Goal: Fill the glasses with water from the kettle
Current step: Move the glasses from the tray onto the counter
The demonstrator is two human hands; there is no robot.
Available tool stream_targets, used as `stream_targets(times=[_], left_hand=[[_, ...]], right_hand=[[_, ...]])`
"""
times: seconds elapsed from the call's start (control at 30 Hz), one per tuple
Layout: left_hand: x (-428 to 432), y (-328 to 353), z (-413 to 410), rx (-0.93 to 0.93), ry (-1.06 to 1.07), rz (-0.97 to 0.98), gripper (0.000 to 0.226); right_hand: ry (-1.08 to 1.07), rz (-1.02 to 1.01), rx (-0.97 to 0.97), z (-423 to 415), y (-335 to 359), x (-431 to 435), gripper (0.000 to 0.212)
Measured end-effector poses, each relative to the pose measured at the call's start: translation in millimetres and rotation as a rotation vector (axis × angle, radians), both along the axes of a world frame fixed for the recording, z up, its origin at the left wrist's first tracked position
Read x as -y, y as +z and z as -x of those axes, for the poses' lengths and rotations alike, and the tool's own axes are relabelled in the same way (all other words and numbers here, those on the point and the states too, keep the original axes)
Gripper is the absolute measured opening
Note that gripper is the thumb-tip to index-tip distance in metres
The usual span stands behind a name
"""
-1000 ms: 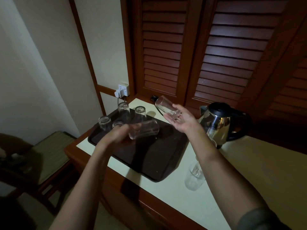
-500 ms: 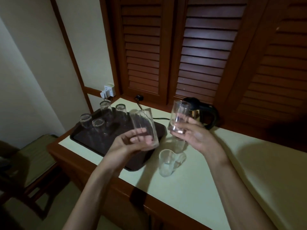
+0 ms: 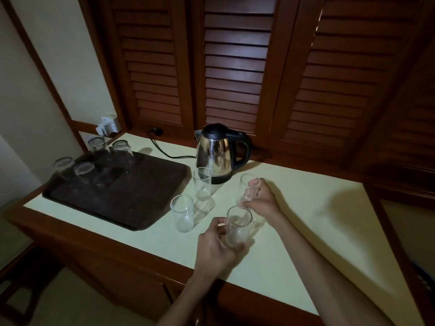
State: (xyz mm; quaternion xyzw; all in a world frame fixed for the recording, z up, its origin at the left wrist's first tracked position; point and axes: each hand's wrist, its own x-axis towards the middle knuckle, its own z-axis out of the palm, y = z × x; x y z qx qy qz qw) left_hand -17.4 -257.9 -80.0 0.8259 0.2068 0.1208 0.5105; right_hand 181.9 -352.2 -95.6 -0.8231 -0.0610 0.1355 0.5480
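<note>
A steel kettle [image 3: 215,153] with a black lid and handle stands on the pale counter [image 3: 306,227]. Two clear glasses stand upright and free in front of it, one near the kettle [image 3: 202,186] and one nearer me [image 3: 183,213]. My left hand [image 3: 215,250] grips a third upright glass [image 3: 237,225] low on the counter. My right hand [image 3: 261,198] grips a fourth upright glass [image 3: 248,185] just behind it. All of these glasses look empty.
A dark tray [image 3: 131,198] lies on the counter's left part, with several glasses [image 3: 83,171] upside down at its far end. The kettle's black cord [image 3: 162,149] runs back toward a wall socket [image 3: 108,125]. Louvred wooden doors rise behind the counter.
Both hands came down from mid-air and right of the tray, bringing their glasses upright to the counter in front of the kettle. The view swung right.
</note>
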Motion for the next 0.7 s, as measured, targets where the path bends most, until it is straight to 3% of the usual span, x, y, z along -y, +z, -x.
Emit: stream_targets(times=[0.23, 0.4, 0.57, 0.7], left_hand=[[5, -8, -9, -0.067, 0.025, -0.094, 0.066], [2, 18, 4, -0.117, -0.057, -0.294, 0.05], [-68, 71, 35, -0.06, -0.009, -0.277, 0.046], [-152, 111, 37, -0.004, 0.224, -0.337, 0.036]], right_hand=[[0.049, 0.099, 0.074, 6, 4, 0, 0.071], [0.112, 0.162, 0.086, 18, 35, 14, 0.097], [-0.047, 0.231, 0.546, 45, 104, -10, 0.059], [0.159, 0.177, 0.698, 62, 133, -97, 0.035]])
